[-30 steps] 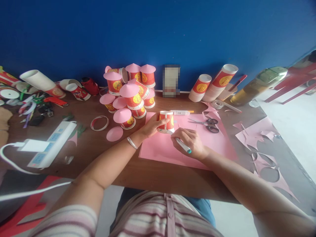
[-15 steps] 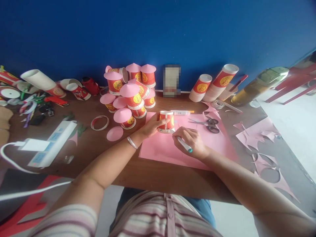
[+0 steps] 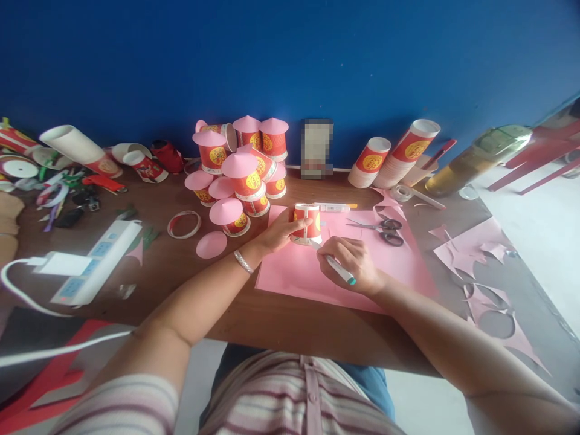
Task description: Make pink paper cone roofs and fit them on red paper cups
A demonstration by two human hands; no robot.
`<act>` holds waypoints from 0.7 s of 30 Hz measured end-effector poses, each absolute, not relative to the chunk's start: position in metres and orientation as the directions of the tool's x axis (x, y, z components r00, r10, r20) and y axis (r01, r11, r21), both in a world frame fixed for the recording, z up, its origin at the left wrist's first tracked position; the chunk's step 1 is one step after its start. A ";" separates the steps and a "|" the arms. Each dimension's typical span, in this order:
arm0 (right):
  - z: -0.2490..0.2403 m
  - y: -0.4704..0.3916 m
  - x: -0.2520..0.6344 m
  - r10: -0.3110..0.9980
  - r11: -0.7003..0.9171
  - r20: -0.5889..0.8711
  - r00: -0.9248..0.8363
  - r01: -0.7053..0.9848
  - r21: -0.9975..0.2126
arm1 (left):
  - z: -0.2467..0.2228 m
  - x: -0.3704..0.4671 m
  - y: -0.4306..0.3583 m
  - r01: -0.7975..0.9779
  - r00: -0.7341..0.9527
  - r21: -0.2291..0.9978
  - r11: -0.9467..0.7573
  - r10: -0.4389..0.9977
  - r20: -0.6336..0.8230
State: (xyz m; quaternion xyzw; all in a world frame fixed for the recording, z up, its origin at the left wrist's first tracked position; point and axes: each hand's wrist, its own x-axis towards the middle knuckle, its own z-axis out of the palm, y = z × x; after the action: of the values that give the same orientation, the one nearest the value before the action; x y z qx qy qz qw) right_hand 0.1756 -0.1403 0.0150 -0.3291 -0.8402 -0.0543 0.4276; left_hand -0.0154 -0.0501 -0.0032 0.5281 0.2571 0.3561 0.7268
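Note:
A red and white paper cup (image 3: 312, 217) with a yellow emblem is gripped by my left hand (image 3: 281, 231), thumb across its front. My right hand (image 3: 351, 263) is closed around a white marker pen (image 3: 339, 270) with a green end. The pen's tip points at the cup's white lower band, where small dark green marks show; whether it touches cannot be made out. Both hands are above a pink paper sheet (image 3: 299, 278). Black-handled scissors (image 3: 390, 232) lie on the sheet to the right, and another marker (image 3: 333, 207) lies behind the cup.
Several cups with pink cone tops (image 3: 240, 166) cluster at back left. Two cup stacks (image 3: 374, 160) lean against the blue wall. A power strip (image 3: 99, 263) lies left, paper scraps (image 3: 489, 314) right. A tall bottle (image 3: 478, 158) and tape roll (image 3: 402, 192) stand back right.
My right hand and the pen have shifted slightly right, and the tip now shows beside the cup's lower band. My left hand keeps its hold on the cup.

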 end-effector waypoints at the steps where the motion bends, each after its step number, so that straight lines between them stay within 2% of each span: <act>1: 0.015 -0.140 0.176 0.504 0.778 0.755 -0.419 0.600 -0.187 | -0.004 -0.016 -0.050 -0.245 0.611 0.949 0.196 0.791 -0.006; 21: 0.017 -0.139 0.175 0.492 0.796 0.741 -0.457 0.581 -0.170 | -0.004 -0.015 -0.050 -0.227 0.603 0.954 0.197 0.798 -0.021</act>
State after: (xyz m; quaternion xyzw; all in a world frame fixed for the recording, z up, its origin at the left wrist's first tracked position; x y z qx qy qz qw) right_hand 0.1746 -0.1393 0.0171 -0.3149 -0.8519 -0.0537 0.4150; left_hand -0.0148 -0.0503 -0.0035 0.5261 0.2713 0.3534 0.7243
